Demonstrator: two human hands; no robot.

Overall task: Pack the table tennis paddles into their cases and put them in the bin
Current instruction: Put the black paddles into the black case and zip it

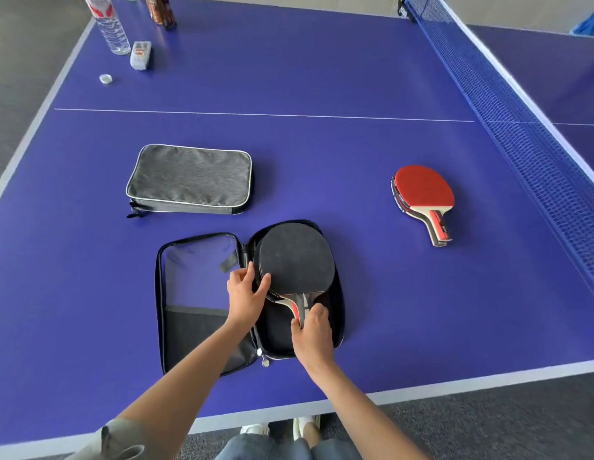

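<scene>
Working across the table tennis table (322, 78), we begin with the widest thing under our hands and narrow down from there. Beneath both hands lies the open case (196, 303), its mesh-lined flap spread flat out beyond our left hand and its padded half under our right. Seated on that padded half is the black-faced paddle (294, 258), blade pointing away from us, handle toward us. Our left hand (245, 293) pinches the blade's near edge beside the case spine, and our right hand (313, 333) curls round the handle; the two sit close together but do not touch.

To do this well, we judge we should slide the blade fully into the rounded far end so that no edge overhangs the zipper track, then press the handle down flat before folding the flap over.

Farther off past our left hand rests the grey case (189, 179), zipped up, and well off beyond our right hand lies the red-faced paddle (423, 194), not yet packed. No bin shows.
</scene>
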